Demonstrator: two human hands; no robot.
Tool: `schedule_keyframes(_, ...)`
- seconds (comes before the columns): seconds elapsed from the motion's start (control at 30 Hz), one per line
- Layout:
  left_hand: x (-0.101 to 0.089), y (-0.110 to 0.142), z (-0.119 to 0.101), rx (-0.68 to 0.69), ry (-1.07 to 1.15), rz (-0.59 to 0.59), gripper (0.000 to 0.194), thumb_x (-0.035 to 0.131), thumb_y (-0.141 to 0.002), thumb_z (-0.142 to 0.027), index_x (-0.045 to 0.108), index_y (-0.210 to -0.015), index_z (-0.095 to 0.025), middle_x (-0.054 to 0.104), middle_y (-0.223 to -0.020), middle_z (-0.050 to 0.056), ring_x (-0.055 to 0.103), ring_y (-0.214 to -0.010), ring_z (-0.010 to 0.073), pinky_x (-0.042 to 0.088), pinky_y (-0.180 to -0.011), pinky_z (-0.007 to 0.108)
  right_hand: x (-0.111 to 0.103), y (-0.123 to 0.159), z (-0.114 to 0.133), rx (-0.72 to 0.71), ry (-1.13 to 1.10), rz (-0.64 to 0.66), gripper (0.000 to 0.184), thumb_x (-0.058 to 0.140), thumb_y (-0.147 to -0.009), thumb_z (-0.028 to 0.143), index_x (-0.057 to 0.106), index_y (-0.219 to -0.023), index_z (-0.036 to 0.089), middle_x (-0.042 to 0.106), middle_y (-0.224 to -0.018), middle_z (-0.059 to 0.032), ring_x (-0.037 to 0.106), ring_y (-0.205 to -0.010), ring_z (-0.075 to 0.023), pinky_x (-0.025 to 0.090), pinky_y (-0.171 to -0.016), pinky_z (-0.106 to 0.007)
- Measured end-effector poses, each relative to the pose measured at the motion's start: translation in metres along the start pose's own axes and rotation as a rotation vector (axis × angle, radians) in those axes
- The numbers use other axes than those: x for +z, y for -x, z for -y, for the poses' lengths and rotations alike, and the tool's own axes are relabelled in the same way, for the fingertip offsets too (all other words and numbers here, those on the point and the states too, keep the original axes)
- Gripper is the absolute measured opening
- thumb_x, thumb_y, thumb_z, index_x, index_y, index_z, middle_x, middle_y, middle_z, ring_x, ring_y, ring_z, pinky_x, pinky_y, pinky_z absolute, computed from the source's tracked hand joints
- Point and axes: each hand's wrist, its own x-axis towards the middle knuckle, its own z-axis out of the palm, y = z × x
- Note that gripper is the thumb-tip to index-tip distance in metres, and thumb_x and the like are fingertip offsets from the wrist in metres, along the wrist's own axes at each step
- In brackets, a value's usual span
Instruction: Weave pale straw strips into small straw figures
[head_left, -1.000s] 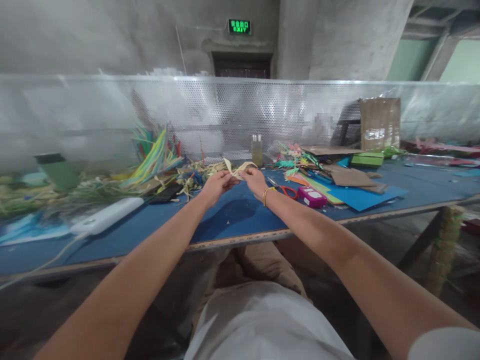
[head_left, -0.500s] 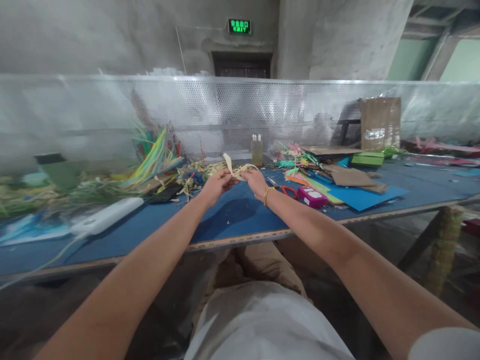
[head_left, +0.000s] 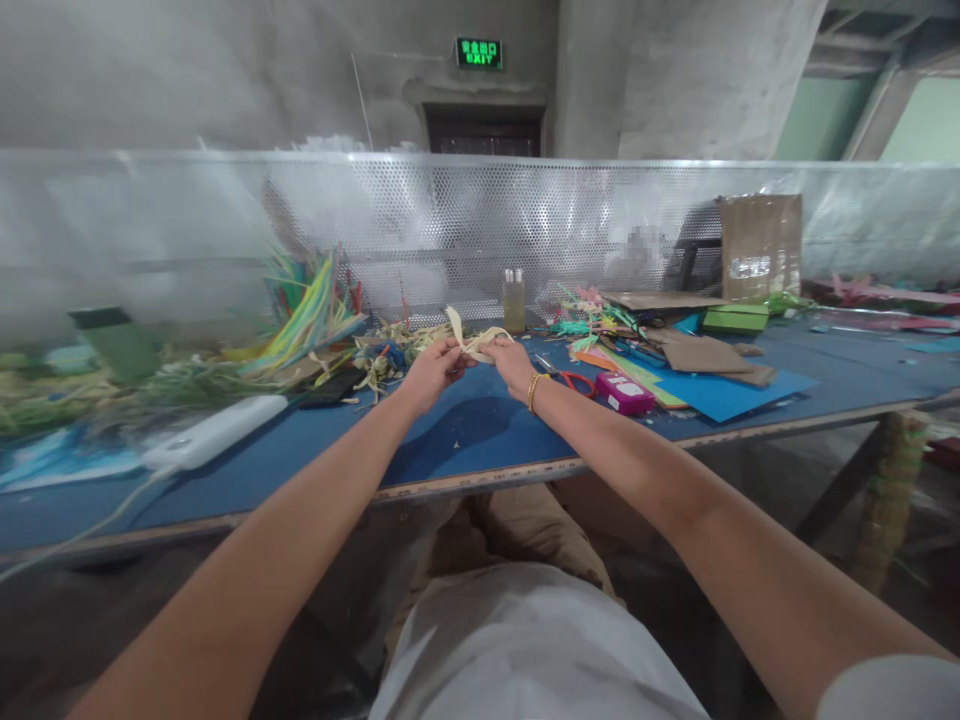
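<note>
A cream strip (head_left: 474, 346), thin and ribbon-like, is held up between the person's two hands over the middle of the blue desk (head_left: 465, 445), toward its far side. The left hand (head_left: 435, 374) pinches it between thumb and fingers, with one pointed end rising free above the fingertips. The right hand (head_left: 511, 364) also grasps it, a pale curve of the strip standing over the knuckles; exactly how those fingers close on it is hidden.

The strip looks very light, soft and flexible, and probably creases or tears under a hard pull. A dry, papery surface would slip little, so a gentle pinch by the thumb and fingertips close to where its parts cross should hold best, leaving the loose end alone.

On the far side, beyond the hands, stands a translucent container (head_left: 514, 305). To the right lie red-handled scissors (head_left: 576, 383) and, just beside them, a purple box (head_left: 625, 393); farther left is a white power strip (head_left: 217, 432).
</note>
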Motion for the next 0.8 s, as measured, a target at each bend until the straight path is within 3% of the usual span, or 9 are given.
schedule_keyframes(0.13,-0.001,0.0,0.0,-0.002,0.029,-0.046,0.018,0.066,-0.079,-0.031,0.06,-0.088,-0.017,0.066,-0.079,0.003,0.064,-0.077,0.0133,0.045,-0.068,0.024,-0.002,0.003,0.003,-0.056,0.035,-0.01,0.025,0.061,-0.072,0.04,0.056,-0.06,0.018,0.052,-0.06,0.0037,0.046,-0.061,-0.0109,0.038,-0.061,-0.024)
schedule_keyframes(0.37,-0.004,-0.004,0.004,-0.033,0.01,-0.076,0.014,0.066,-0.079,-0.028,0.062,-0.084,-0.016,0.066,-0.073,0.004,0.062,-0.068,0.0118,0.044,-0.062,0.022,-0.009,0.01,0.015,-0.328,0.349,0.037,0.024,0.062,-0.08,0.04,0.069,-0.073,0.018,0.064,-0.074,-0.002,0.055,-0.071,-0.0137,0.042,-0.072,-0.027)
schedule_keyframes(0.63,-0.001,0.0,-0.001,0.018,-0.163,-0.009,0.028,0.068,-0.074,-0.04,0.064,-0.089,-0.017,0.071,-0.077,0.005,0.065,-0.073,0.0159,0.043,-0.064,0.026,-0.012,0.007,0.014,-0.482,0.529,-0.064,0.02,0.056,-0.089,0.034,0.072,-0.084,0.022,0.064,-0.107,-0.0059,0.058,-0.097,-0.0178,0.045,-0.086,-0.031)
schedule_keyframes(0.8,-0.001,0.002,-0.004,0.032,-0.249,-0.02,0.028,0.066,-0.075,-0.043,0.064,-0.087,-0.018,0.072,-0.079,0.006,0.066,-0.076,0.0176,0.043,-0.067,0.027,-0.015,0.014,0.023,-0.526,0.791,-0.149,0.023,0.058,-0.089,0.04,0.073,-0.084,0.023,0.06,-0.105,-0.009,0.05,-0.104,-0.0234,0.038,-0.093,-0.039)
